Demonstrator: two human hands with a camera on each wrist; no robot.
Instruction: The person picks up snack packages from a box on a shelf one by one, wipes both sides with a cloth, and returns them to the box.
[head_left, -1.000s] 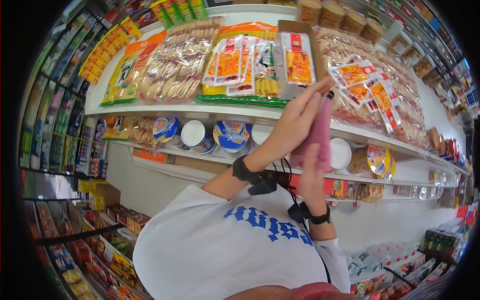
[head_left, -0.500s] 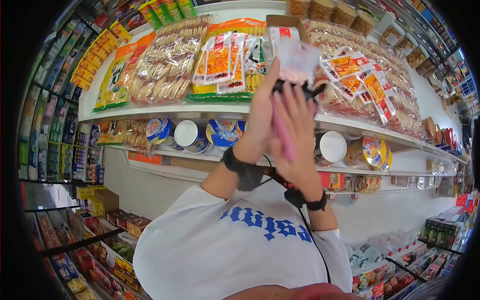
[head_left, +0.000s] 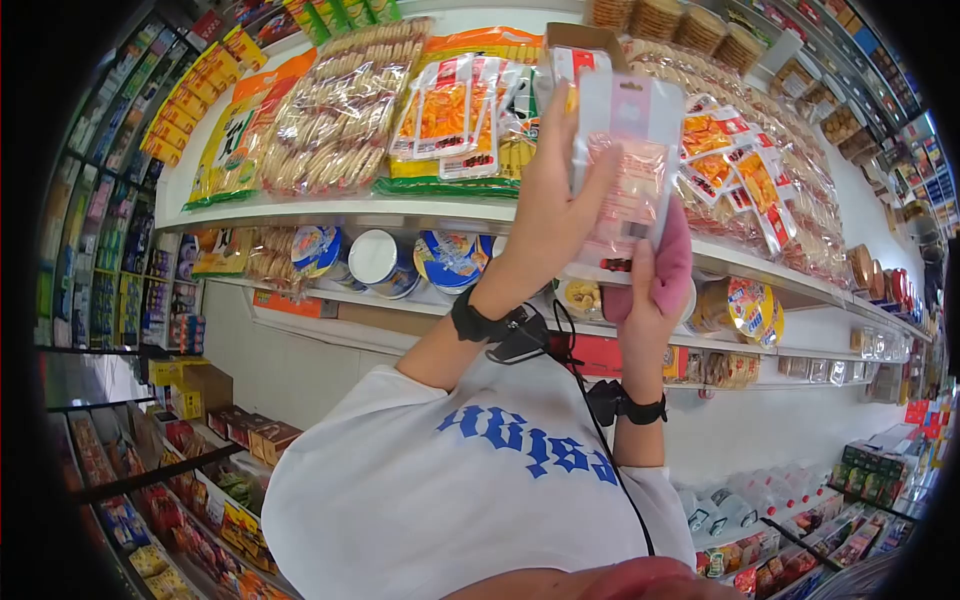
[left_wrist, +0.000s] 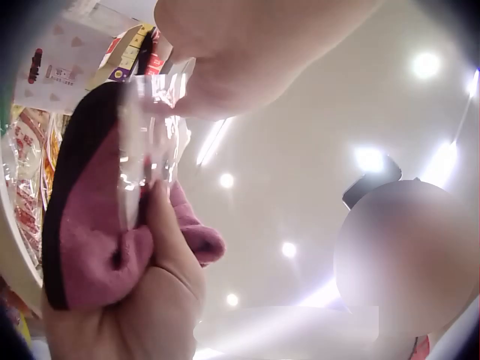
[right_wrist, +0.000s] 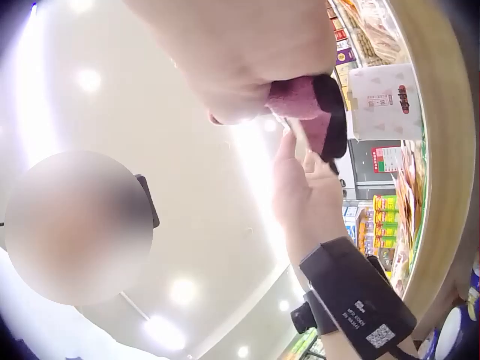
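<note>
Held up over the shelf edge is a flat snack packet [head_left: 632,190] with a pale, see-through pinkish face and a hang hole at the top. My left hand [head_left: 545,210] grips its left side, thumb across the face and fingers behind. At the lower right corner, my right hand [head_left: 648,315] pinches the packet with the thumb in front. A pink cloth with a black edge [head_left: 675,265] is bunched in that same right hand, behind the packet. In the left wrist view, the cloth [left_wrist: 97,225] wraps behind the shiny packet.
An open cardboard box [head_left: 585,35] of similar packets stands just behind. Orange snack packets lie left [head_left: 450,110] and right [head_left: 735,160], on large bags. Wrapped biscuits [head_left: 340,120] are farther left. Below the shelf edge [head_left: 400,212] sit lidded cups [head_left: 378,262].
Both hands were pressed close together around the cloth. They have drawn apart, the packet has come into full view facing up, and the cloth has shifted right behind it.
</note>
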